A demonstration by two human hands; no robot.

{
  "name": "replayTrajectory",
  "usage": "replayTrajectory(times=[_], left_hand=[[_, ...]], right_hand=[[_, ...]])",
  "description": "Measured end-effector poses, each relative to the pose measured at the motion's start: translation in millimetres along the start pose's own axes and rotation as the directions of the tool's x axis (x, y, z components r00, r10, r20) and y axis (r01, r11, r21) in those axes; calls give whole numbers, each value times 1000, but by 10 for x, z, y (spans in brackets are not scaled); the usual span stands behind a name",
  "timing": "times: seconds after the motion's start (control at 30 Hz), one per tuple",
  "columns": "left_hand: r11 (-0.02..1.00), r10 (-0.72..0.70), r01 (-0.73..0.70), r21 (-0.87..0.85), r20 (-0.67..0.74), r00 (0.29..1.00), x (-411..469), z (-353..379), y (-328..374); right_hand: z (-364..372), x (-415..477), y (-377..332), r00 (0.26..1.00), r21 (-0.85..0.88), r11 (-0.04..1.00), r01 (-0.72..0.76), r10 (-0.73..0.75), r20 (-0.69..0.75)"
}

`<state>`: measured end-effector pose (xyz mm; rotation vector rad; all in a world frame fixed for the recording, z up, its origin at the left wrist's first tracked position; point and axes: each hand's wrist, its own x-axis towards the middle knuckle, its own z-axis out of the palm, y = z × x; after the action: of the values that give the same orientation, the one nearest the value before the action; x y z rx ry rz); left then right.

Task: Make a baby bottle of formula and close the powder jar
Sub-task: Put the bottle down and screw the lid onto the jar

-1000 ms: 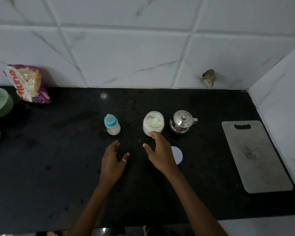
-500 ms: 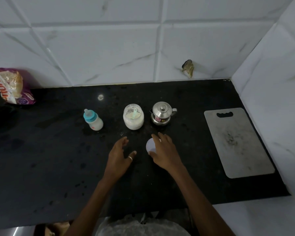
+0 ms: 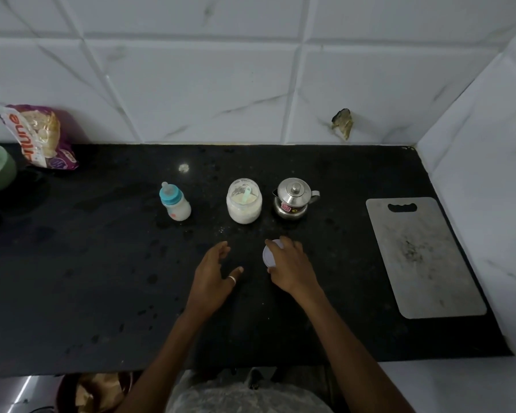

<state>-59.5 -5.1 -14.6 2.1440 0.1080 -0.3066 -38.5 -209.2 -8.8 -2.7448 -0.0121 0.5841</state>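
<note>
So the right hand (image 3: 292, 265) has its grip curled round the white lid (image 3: 268, 254), just nearer than the open powder jar (image 3: 244, 202). The left hand (image 3: 213, 274) is loose and spread, holding nothing.

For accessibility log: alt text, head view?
Right hand grips a round white lid on a black countertop, left hand relaxed beside it; behind stand a blue-capped baby bottle, an open powder jar and a steel kettle.
</note>
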Motion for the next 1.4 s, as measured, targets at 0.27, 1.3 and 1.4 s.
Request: replayTrajectory(times=[0.27,1.3,1.4], left_hand=[[1000,10,-11,-29,-28,1000,141,-134,5],[925,222,-269,-268,-192,956,1241,127,312],[905,261,-327,-272,-250,932,1163,-55,445]], right_hand=[[-443,-116,-155,978,391,917,83,1,-210],[-1139,-388,-444,880,534,827,175,112,-461],[-1237,-368,-517,872,515,830,215,74,-484]])
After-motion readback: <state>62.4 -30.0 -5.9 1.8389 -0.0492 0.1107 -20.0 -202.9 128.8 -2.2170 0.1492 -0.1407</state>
